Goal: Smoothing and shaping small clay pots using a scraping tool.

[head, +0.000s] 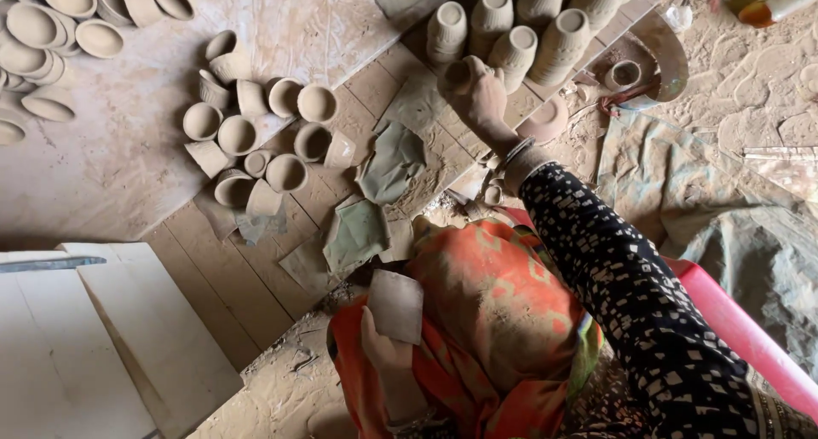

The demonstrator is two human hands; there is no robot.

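My right hand [484, 98] reaches forward over the wooden planks and is closed around a small unfired clay cup [461, 72], right beside a group of taller ribbed clay cups [528, 26]. The arm wears a black patterned sleeve with bangles at the wrist. Down near my lap, my left hand [381, 347] holds a flat grey-brown square sheet [396, 305] upright above the orange cloth [490, 311] on my knees.
Several small clay cups [256, 145] lie scattered on the board at centre left, with shallow clay bowls [51, 30] at the top left. Torn cloth scraps [383, 166] lie on the planks. White boards [94, 345] sit lower left, a red seat edge [741, 328] at the right.
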